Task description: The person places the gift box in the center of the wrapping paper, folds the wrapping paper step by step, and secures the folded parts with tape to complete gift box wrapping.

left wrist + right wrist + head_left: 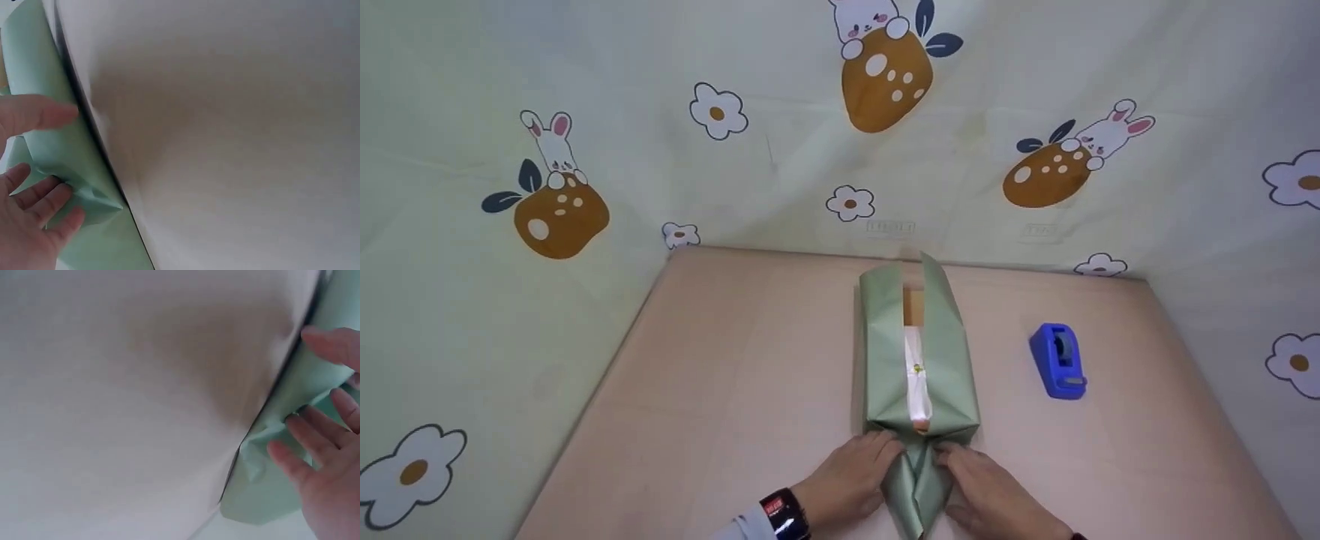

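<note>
A box wrapped in green paper (952, 360) lies lengthwise on the table, with a strip of brown box (913, 307) and a white band (915, 367) showing between the two paper edges. At its near end the paper is folded inward into a tapering flap (915, 487). My left hand (851, 472) presses the flap's left side where it meets the box, and my right hand (990, 487) presses the right side. Both wrist views show spread, fairly straight fingers (53, 205) (315, 436) against the creased paper, thumbs apart from them along the box's side.
To the right of the box stands a blue tape dispenser (1059, 364). The tabletop (735, 352) is pale brown. Behind it and at both sides hangs a light curtain (772, 150) printed with rabbits and flowers.
</note>
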`<state>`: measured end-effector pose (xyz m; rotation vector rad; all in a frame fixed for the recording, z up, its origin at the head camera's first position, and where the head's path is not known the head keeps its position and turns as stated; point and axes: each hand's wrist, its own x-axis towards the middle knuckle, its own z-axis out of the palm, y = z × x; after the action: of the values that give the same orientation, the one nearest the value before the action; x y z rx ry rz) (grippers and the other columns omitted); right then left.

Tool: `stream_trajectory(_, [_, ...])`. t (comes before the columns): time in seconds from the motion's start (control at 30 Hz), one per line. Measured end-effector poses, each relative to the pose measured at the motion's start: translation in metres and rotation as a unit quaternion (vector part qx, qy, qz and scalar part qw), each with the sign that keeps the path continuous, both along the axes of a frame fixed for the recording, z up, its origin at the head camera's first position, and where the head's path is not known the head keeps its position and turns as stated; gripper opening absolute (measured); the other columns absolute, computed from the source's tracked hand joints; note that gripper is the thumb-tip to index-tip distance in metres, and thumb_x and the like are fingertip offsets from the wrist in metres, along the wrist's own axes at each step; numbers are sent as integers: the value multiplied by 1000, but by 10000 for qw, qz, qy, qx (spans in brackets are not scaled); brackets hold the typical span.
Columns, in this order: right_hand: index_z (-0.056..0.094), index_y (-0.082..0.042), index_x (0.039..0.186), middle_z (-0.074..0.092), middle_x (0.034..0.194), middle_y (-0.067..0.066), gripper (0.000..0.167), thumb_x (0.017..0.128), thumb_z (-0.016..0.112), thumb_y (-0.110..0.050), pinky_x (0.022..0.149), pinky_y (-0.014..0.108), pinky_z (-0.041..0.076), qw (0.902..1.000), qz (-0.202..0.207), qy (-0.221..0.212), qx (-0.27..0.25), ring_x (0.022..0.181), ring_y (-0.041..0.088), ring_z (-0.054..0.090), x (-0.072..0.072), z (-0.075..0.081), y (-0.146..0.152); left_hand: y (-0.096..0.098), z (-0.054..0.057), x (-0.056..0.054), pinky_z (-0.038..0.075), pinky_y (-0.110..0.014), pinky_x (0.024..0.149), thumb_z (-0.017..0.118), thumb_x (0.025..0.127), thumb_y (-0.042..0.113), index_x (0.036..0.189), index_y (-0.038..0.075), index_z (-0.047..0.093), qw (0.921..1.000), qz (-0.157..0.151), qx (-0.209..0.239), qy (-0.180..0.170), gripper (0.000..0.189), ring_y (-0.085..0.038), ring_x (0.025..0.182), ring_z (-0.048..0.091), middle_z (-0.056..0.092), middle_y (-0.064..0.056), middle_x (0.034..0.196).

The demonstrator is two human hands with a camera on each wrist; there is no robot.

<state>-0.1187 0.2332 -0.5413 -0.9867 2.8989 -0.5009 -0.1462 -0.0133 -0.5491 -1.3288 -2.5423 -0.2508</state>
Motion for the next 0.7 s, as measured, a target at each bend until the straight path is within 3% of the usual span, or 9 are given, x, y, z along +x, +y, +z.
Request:
stream_trajectory(0.1, [51, -15, 114, 52, 107, -7, 39, 78, 67, -15, 82, 28, 47, 9958, 207, 854, 254, 95, 8, 51, -5, -3, -5, 3, -2, -2, 47, -25, 85, 72, 73, 27, 115, 9, 49, 9996, 67, -98, 245, 51, -14, 100, 54, 52, -3, 112])
stream_trajectory(0.23, [61, -13, 97, 55, 100, -2, 26, 73, 69, -8, 77, 28, 46, 9751, 629, 2118, 162, 90, 13, 51, -10, -6, -7, 6, -3, -4, 47, -25, 83, 74, 71, 33, 112, 10, 51, 9985, 227, -221, 455, 52, -13, 97, 54, 53, -1, 109])
stream_trajectory(0.33, [62, -14, 89, 57, 95, -3, 24, 70, 70, -1, 75, 27, 47, 9719, 660, 2252, -172, 89, 12, 53, -9, -4, -5, 8, -5, -4, 47, -25, 81, 72, 72, 30, 112, 9, 52, 9976, 371, -142, 574, 50, -13, 95, 54, 53, -1, 107])
stream_trajectory(0.43, [62, -12, 90, 61, 97, -2, 29, 67, 70, 4, 78, 26, 49, 9707, 409, 2290, -599, 91, 14, 58, -7, -2, -2, 8, -6, -3, 48, -26, 81, 71, 73, 23, 113, 8, 54, 9965, 554, 266, 574, 46, -13, 94, 55, 56, -1, 105])
stream_trajectory(0.57, [61, -8, 92, 65, 103, 2, 29, 68, 61, 8, 88, 20, 47, 9585, 17, 2550, -1271, 96, 20, 61, -7, 4, -3, 6, 2, -5, 48, -27, 85, 69, 75, 15, 114, 8, 59, 9912, 720, 1102, 171, 41, -14, 96, 58, 62, 0, 103])
stream_trajectory(0.63, [62, -6, 94, 66, 105, 2, 13, 85, 55, 0, 92, 17, 44, 9517, -168, 2696, -1457, 97, 21, 61, -8, 9, -5, 6, 9, -8, 48, -27, 86, 68, 76, 10, 112, 8, 62, 9841, 780, 1579, -220, 37, -14, 97, 59, 65, -1, 103])
stream_trajectory(0.7, [61, -4, 97, 66, 106, 3, 17, 96, 46, -12, 93, 15, 42, 9485, -380, 2723, -1575, 98, 21, 62, -9, 15, -6, 5, 17, -12, 49, -26, 85, 67, 76, 5, 107, 8, 65, 9720, 818, 2100, -663, 31, -14, 95, 60, 67, 0, 100])
